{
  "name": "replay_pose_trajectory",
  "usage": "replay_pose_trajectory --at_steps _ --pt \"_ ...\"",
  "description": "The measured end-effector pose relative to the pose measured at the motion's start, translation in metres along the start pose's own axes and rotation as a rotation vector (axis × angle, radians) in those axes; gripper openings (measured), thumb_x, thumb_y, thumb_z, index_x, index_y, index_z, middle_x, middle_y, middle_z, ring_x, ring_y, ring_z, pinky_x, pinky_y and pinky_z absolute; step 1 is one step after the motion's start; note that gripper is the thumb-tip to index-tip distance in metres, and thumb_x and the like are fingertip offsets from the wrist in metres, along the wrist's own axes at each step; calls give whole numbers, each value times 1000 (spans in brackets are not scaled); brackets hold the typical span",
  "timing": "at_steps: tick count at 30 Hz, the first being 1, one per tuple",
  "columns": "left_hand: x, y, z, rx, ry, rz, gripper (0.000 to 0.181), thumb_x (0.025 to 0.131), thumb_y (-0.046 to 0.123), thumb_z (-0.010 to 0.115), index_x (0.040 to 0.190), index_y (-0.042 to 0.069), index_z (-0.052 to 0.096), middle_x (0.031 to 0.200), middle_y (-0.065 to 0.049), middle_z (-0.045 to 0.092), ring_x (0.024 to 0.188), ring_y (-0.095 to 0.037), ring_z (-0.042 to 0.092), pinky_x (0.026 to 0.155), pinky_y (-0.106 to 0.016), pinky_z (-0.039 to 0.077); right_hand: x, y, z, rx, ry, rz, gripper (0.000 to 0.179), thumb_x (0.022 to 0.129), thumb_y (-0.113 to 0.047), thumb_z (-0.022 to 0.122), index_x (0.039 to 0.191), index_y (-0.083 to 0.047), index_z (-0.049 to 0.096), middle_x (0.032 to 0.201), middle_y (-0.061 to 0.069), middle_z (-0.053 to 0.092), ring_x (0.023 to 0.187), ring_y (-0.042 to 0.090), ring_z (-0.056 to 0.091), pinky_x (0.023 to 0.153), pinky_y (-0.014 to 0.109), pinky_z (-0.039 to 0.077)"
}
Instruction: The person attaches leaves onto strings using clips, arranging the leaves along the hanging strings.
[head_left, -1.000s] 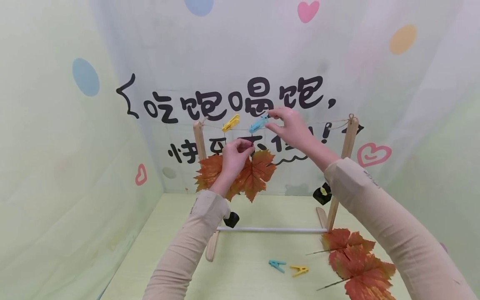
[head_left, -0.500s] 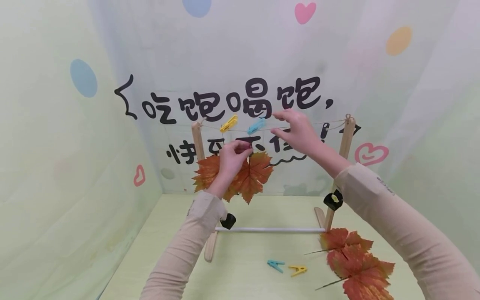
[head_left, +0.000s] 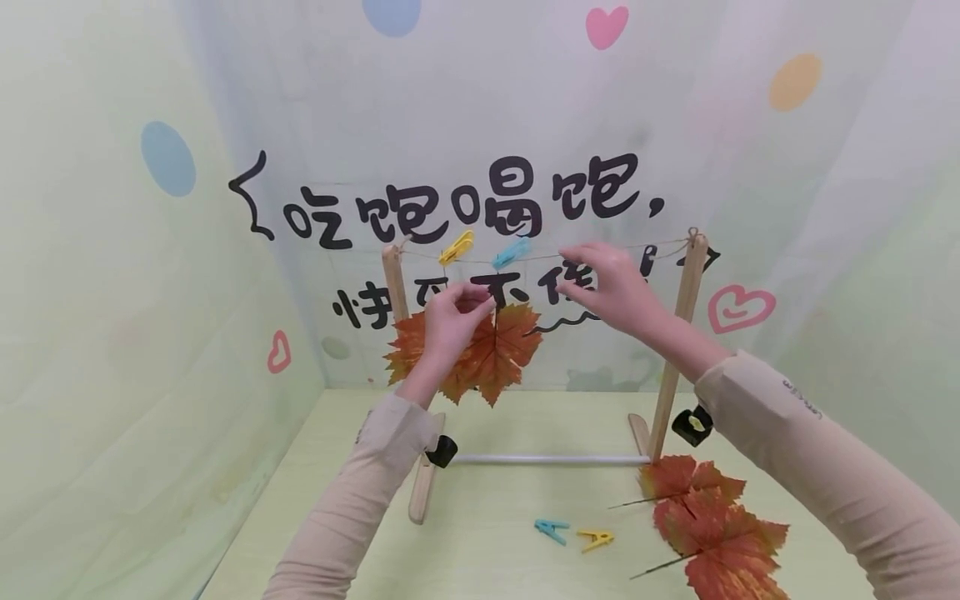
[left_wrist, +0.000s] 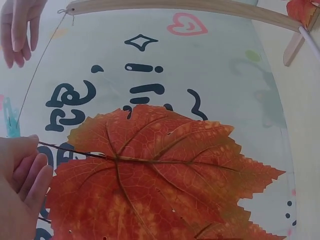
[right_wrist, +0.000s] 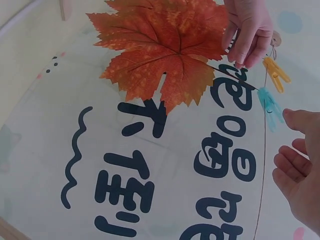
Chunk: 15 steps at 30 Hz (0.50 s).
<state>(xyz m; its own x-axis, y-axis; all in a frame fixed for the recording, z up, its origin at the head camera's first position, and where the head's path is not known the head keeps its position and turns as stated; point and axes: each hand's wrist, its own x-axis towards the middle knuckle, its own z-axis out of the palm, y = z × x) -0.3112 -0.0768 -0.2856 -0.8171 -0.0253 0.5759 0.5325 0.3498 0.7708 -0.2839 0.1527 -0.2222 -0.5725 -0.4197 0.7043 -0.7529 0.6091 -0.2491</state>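
An orange-red maple leaf point(head_left: 498, 342) hangs from a blue clothespin point(head_left: 512, 252) on twine point(right_wrist: 263, 155), its stem point(left_wrist: 75, 150) just beside the left hand point(head_left: 452, 321), thumb and fingers narrowly parted; the right hand point(head_left: 624, 290), gaping wider, hovers near the clothespin.

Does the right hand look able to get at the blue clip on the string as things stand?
Most likely yes: the right hand is empty and near the blue clip, with nothing visible between them; the left hand sits lower.
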Motion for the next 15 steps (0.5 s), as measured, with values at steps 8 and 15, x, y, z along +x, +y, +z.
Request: replay_pose_trajectory --at_steps 8,15 --pt "-13 -3 0 2 -70 1 17 78 11 71 93 3 67 86 -7 66 77 -16 61 72 -24 52 -25 3 9 3 -22 13 41 76 -9 72 112 5 60 111 18 61 103 29 56 88 42 45" --pt "-26 -6 6 -16 -122 -23 20 77 11 71 96 3 66 89 -7 67 80 -16 62 75 -25 52 -56 6 22 15 -26 -59 41 72 -8 75 108 6 62 105 18 64 98 31 58 84 43 47"
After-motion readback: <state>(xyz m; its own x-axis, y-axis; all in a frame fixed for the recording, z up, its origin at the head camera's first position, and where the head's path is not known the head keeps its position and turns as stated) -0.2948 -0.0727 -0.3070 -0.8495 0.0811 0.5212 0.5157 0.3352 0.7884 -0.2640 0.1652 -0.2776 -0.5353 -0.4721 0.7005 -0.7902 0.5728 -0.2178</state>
